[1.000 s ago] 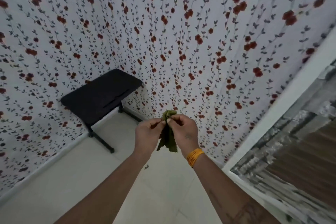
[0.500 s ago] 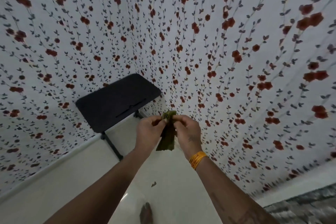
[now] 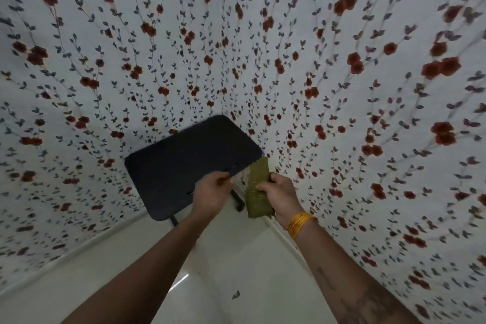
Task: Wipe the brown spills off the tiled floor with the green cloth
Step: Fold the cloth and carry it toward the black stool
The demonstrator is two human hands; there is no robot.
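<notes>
So over on the left there's one small black table point(image 3: 184, 163) tucked into the corner where the two flowered walls point(image 3: 342, 87) meet — only one of its dark legs point(image 3: 238, 201) pokes out clearly from under the top, plus a bit of another near my left wrist. My left hand point(image 3: 211, 196) is up in front of that tabletop, fingers curled in loosely with nothing in it, and it sits just beside the cloth without touching it. Next comes the one green cloth point(image 3: 257, 189), folded into a long narrow strip, hanging roughly upright in the air, well above the tiled floor point(image 3: 236, 258). My right hand point(image 3: 280, 196) has it pinched at the side, thumb in front and fingers wrapped behind. So the two hands are apart, only the right one gripping. A stack of yellow bangles point(image 3: 299, 225) sits on my right wrist, can't count them. Down on the pale floor between my forearms I see one small dark speck point(image 3: 236, 294) — too blurry to say what it is.
</notes>
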